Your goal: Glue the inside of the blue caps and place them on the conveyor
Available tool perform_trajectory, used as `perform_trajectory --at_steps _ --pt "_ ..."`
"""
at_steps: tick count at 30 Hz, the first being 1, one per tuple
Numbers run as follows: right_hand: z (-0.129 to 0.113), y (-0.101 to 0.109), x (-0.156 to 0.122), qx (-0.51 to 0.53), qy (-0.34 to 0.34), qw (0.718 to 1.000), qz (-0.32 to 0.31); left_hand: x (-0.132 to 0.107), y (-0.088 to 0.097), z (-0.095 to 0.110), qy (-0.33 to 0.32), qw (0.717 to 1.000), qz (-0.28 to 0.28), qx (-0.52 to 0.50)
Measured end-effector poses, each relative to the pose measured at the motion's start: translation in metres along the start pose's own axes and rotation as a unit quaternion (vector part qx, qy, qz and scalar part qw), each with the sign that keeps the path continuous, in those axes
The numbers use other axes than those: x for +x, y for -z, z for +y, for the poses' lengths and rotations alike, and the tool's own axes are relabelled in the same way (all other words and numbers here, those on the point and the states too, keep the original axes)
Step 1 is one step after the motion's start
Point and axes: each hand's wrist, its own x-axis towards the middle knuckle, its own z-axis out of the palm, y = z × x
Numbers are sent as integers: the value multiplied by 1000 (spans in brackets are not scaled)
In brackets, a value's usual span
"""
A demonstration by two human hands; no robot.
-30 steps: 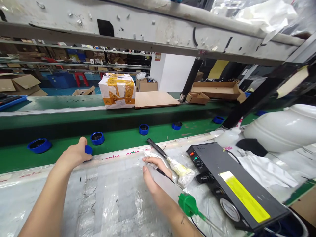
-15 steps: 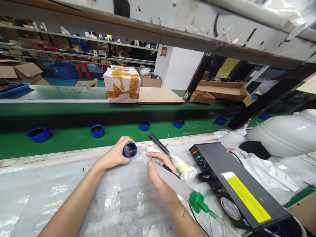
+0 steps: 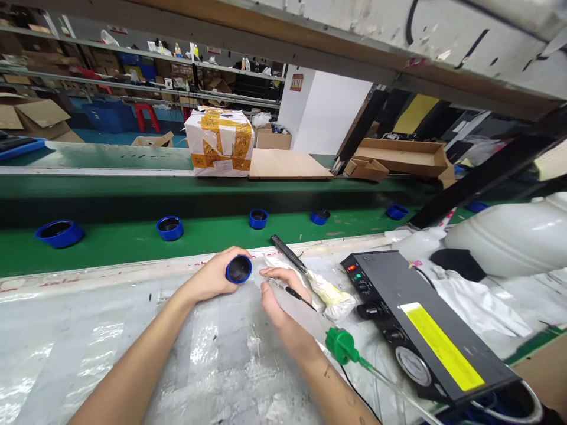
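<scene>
My left hand (image 3: pixel 215 276) is wrapped round a short blue cup (image 3: pixel 228 273) with a dark inside, its open end tilted toward me. Close by on the right, my right hand (image 3: pixel 287 310) is closed round a translucent dispensing syringe (image 3: pixel 305 317). A green adapter cap (image 3: pixel 340 346) and a clear hose sit at the syringe's rear end, and a thin black cable runs along it. The syringe's front end points at the cup; whether its tip touches the rim is too fine to tell.
Several similar blue cups (image 3: pixel 169 228) stand along the green belt (image 3: pixel 208 230). To the right lies a black dispenser box (image 3: pixel 425 319) with lit buttons and a gauge. A black-handled tool (image 3: pixel 287 252), its end wrapped in stained cloth, lies beyond my right hand. A large white jug (image 3: pixel 505 236) stands farther right.
The cup in my left hand has shifted slightly right, and my right hand with the syringe slightly left, so they are closer together. The camera view has shifted a little.
</scene>
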Motion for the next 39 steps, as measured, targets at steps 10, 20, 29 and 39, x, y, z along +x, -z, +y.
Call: perform_trajectory --at_steps 10,20,29,39 --pt "-2 0 0 2 -1 1000 1 -1 -1 0 -1 1000 5 -1" --pt "4 -1 -3 2 -9 1000 -9 -1 -1 -1 -1 1000 7 -4" --pt "-3 0 -1 4 -10 1000 -9 -1 -1 0 -5 1000 6 1" --pt "-2 -2 -1 16 -31 999 1 -1 0 0 -5 1000 8 15"
